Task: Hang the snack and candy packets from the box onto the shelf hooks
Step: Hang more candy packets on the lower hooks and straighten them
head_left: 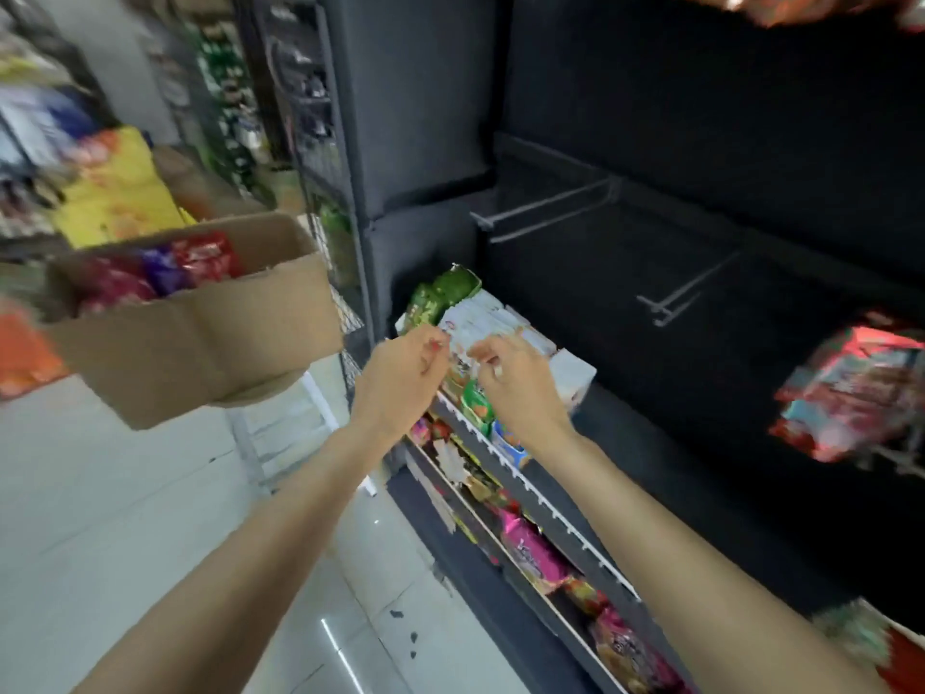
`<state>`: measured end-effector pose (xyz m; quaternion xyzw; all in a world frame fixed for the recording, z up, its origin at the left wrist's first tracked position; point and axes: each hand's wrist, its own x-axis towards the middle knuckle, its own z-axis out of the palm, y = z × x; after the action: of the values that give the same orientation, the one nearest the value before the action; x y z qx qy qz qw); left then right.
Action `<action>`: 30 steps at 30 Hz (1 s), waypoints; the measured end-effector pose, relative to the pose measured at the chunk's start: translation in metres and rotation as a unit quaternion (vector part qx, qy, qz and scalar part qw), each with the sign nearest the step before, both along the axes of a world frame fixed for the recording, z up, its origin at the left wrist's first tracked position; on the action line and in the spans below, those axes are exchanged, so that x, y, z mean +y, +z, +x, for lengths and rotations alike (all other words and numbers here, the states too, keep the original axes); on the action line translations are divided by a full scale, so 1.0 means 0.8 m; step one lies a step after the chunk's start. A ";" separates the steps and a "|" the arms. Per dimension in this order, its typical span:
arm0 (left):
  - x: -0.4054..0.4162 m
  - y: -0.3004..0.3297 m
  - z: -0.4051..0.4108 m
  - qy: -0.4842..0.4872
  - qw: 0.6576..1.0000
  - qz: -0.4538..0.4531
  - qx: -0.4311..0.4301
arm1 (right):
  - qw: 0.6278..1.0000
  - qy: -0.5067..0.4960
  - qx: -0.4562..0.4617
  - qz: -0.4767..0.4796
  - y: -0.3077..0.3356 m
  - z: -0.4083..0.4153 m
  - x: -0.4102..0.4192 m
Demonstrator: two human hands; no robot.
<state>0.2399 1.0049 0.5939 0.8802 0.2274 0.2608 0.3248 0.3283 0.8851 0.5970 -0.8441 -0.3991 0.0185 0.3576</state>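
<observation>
The dark shelf (701,117) is filling the right of the view, with two bare double-wire hooks (545,207) jutting from its back panel and waiting for stock. To the left, the cardboard box (200,343) is sitting open with its packets (165,268) (red, purple and pink, perhaps four showing) inside. One red packet (851,388) is already hanging at the far right. Below, the lower shelf rail (525,493) is carrying rows of small goods. Over a white carton (500,318) at the shelf edge, the left hand (400,373) and the right hand (515,383) are meeting, fingers curled and pinching something small; the blur is too strong to name it, so it may be a packet's header. The step seems to be readying a packet for hanging. Next, its hole is needing to be lined up with a hook tip and slid on.
</observation>
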 end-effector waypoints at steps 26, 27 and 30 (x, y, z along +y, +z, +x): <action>0.718 -0.078 -0.042 0.298 0.926 -0.148 0.181 | 0.945 0.260 0.021 -0.195 -0.072 0.037 0.789; 0.732 -0.083 -0.037 0.305 0.921 -0.156 0.183 | 0.942 0.267 0.020 -0.203 -0.077 0.044 0.804; 0.762 -0.091 -0.021 0.329 0.910 -0.178 0.180 | 0.942 0.271 0.013 -0.196 -0.089 0.057 0.842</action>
<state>0.2230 1.6144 0.5208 0.7153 0.6013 0.1447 0.3254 0.3739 1.5588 0.5259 -0.7568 -0.5968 0.2039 0.1719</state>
